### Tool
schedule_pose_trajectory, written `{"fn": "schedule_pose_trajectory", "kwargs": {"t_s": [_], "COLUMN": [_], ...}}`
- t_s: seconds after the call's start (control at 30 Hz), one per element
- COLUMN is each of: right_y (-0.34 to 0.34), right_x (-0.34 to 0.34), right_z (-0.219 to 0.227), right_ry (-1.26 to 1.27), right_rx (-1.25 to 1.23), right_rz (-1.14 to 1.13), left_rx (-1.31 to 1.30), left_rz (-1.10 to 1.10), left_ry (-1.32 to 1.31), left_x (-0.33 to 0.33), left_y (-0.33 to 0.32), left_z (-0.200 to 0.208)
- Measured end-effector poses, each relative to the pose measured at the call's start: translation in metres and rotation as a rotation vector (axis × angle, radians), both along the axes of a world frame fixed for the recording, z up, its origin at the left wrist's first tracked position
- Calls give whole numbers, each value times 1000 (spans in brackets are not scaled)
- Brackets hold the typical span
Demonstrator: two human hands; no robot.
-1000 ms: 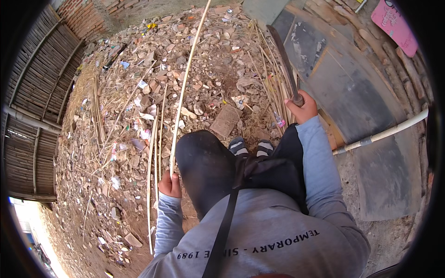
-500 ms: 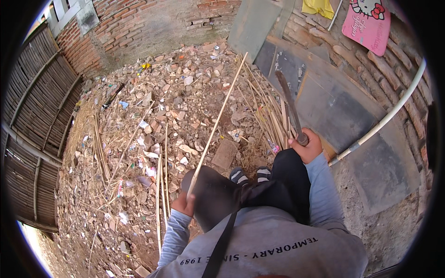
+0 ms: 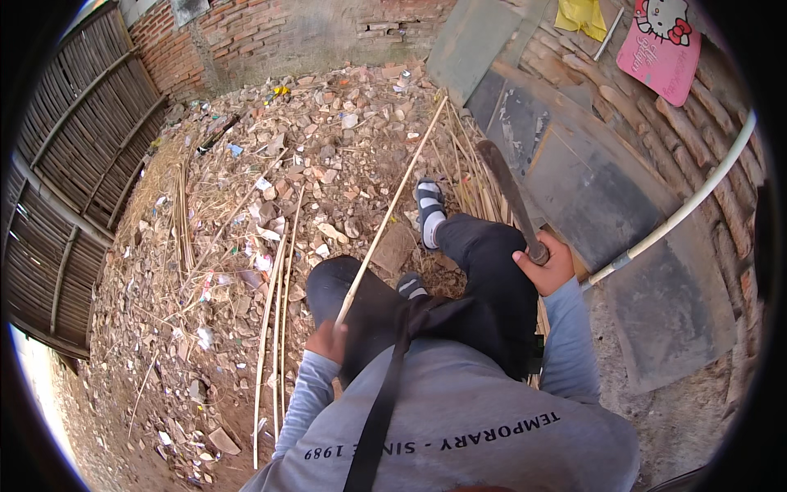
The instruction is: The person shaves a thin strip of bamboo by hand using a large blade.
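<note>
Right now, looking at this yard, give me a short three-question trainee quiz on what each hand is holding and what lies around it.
1. True or false: the left hand grips the long pale bamboo stick.
2. What does the right hand hold? A) dark long-bladed knife B) white pipe C) pink mat
3. Fill in: loose pale sticks lie on the rubble-strewn ______ on the person's left.

Key: 1 true; 2 A; 3 ground.

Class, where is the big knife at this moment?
The big knife is right of centre in the head view, gripped by the right hand, its blade pointing up over the right knee toward the grey slabs.
</note>
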State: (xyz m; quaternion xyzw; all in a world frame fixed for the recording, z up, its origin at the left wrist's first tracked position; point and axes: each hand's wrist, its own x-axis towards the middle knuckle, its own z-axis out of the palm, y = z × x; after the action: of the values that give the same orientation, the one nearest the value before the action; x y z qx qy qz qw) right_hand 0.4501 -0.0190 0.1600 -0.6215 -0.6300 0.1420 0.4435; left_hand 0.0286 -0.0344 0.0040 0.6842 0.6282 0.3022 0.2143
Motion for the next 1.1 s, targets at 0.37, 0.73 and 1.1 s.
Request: {"fn": "schedule_pose_trajectory", "kwargs": {"t_s": [0.37, 0.73, 1.1], "right_y": [5, 0, -13], "right_x": [28, 54, 54], "right_z": [-62, -102, -83], "right_ry": [21, 62, 5], "right_rx": [-121, -167, -66], "right_rz": [77, 150, 106], "left_rx": [-168, -77, 44], "left_rz": [25, 51, -72], "left_ry": [257, 306, 262], "left_x": [14, 59, 68], "left_y": [2, -15, 14], "left_z": [18, 62, 74]}}
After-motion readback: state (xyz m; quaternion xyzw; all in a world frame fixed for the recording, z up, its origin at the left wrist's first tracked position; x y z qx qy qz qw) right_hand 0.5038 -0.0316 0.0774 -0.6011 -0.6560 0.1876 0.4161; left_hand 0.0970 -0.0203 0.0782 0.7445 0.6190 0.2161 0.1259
